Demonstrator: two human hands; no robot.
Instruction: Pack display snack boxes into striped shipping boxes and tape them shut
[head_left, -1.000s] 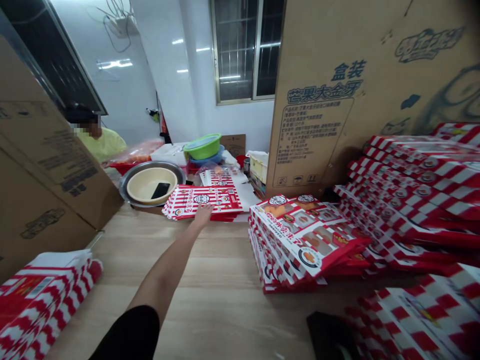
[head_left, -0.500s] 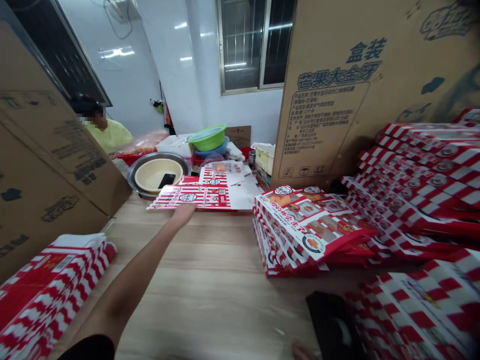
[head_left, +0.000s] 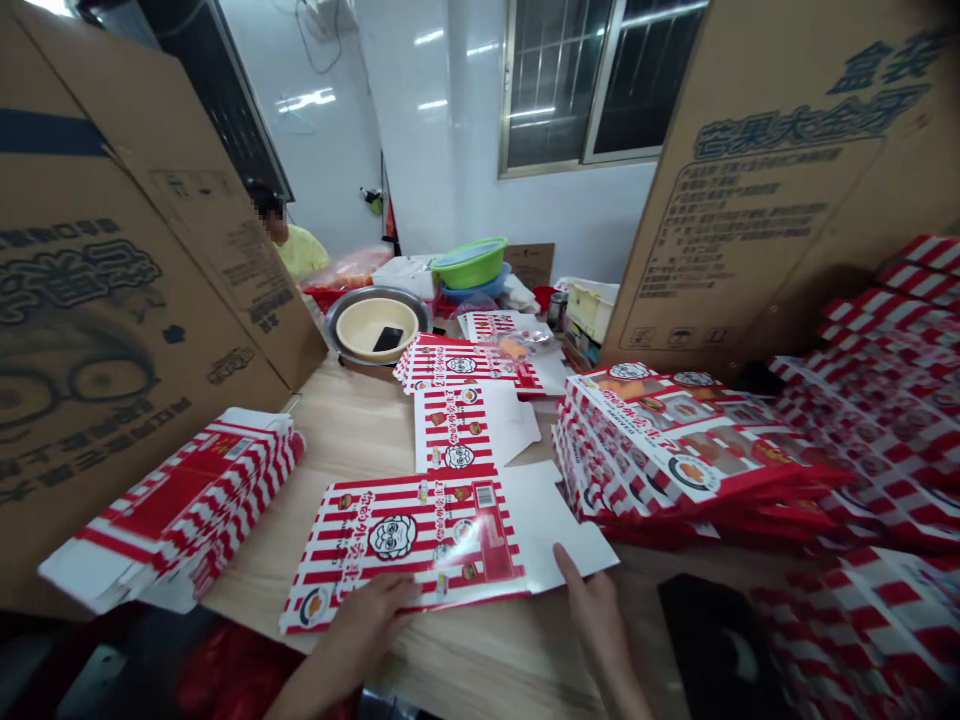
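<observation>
A flat cardboard box blank (head_left: 442, 530), striped red and white with a white end flap, lies before me at the near side of the table. My left hand (head_left: 379, 610) is closed on its near edge, left of the middle. At the right end my right hand (head_left: 592, 605) pinches the white flap, thumb on top and the fingers partly hidden beneath. Just behind it sits another striped blank (head_left: 457, 425), its near edge overlapped by the first. More striped blanks (head_left: 465, 365) are piled farther back.
Stacks of striped boxes stand at left (head_left: 202, 490) and right (head_left: 637, 450). Large brown cartons rise on the left (head_left: 247, 260) and right (head_left: 720, 240). A phone (head_left: 388, 339) lies in a cream basin (head_left: 356, 325), near a green basin (head_left: 472, 265). Across the table is a person (head_left: 300, 250) in yellow.
My left hand has come back toward me with a striped blank. My right hand has moved up onto its flap. The view has swung left.
</observation>
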